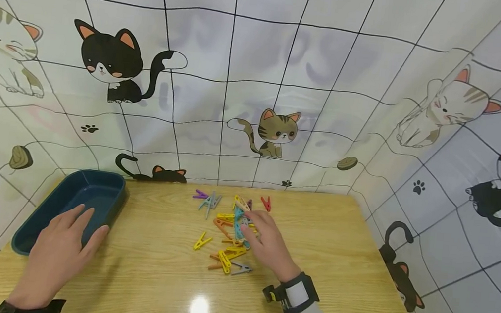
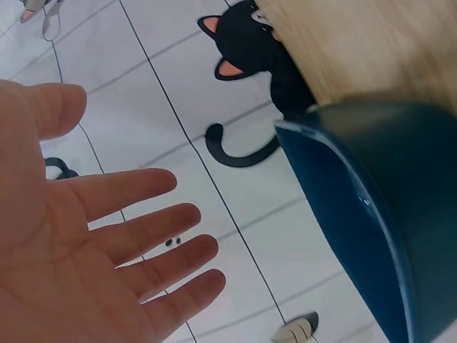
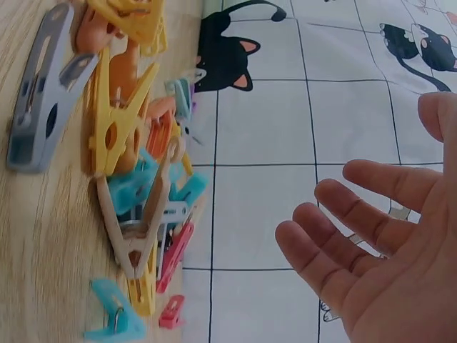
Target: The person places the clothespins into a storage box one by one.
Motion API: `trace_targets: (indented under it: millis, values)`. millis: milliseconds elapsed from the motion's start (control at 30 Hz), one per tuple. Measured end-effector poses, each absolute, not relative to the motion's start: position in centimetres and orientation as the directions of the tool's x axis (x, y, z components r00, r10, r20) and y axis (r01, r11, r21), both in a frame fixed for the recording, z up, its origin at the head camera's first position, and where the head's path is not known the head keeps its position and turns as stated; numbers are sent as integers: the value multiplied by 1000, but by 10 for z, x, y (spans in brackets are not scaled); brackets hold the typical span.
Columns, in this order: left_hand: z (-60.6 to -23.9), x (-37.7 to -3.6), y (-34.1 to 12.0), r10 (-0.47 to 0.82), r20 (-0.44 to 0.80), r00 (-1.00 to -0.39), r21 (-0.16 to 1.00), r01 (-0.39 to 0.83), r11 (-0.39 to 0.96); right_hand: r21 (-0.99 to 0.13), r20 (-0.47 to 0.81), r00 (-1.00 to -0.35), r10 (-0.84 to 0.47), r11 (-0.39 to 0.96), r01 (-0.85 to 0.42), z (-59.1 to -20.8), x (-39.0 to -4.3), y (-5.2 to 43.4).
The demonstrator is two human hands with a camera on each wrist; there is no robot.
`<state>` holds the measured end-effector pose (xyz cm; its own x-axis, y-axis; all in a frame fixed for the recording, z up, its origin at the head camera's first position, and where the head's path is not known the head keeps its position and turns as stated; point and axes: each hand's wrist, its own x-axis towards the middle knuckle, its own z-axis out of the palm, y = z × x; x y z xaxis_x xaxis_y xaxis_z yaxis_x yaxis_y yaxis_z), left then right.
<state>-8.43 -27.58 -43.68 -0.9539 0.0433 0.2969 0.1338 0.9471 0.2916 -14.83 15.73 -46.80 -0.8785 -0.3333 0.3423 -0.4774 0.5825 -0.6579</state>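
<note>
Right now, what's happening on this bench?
A person sits at a wooden table with both hands out and holding nothing. The right hand hovers, fingers open, over a loose pile of coloured clothespins mid-table; whether it touches them cannot be told. The left hand is spread flat beside a dark blue tray at the table's left. No pins show in the visible part of the tray.

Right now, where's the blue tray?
In the head view the blue tray sits at the table's far left corner, under the left hand, left of the clothespin pile.
</note>
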Motion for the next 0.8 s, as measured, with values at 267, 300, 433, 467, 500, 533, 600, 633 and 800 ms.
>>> trace_targets:
  millis: [267, 300, 433, 467, 500, 533, 600, 633, 800]
  values:
    - [-437, -80, -296, -30, 252, -967, 309, 51, 950, -697, 351, -842, -409, 486, -527, -468, -149, 144]
    - [-438, -79, -298, -41, 253, -967, 311, 41, 949, -699, 346, -841, -417, 484, -527, -468, -149, 141]
    - [-440, -78, -305, -93, 255, -963, 323, -6, 946, -703, 331, -834, -441, 475, -530, -469, -148, 130]
    - [-441, -78, -306, -107, 258, -960, 327, -17, 945, -704, 331, -831, -447, 469, -533, -470, -148, 128]
    - [-442, -77, -308, -122, 261, -958, 334, -29, 942, -707, 333, -827, -453, 460, -537, -470, -147, 125]
    - [-442, -77, -309, -135, 266, -955, 340, -38, 940, -713, 335, -823, -458, 448, -540, -470, -147, 122]
    - [-445, -76, -312, -164, 275, -947, 352, -60, 934, -727, 339, -816, -468, 421, -543, -471, -145, 117]
    - [-446, -75, -313, -179, 285, -942, 357, -69, 932, -735, 338, -815, -470, 409, -541, -472, -145, 114]
    - [-452, -77, -320, -232, 323, -918, 362, -106, 926, -764, 322, -818, -477, 380, -522, -474, -142, 101]
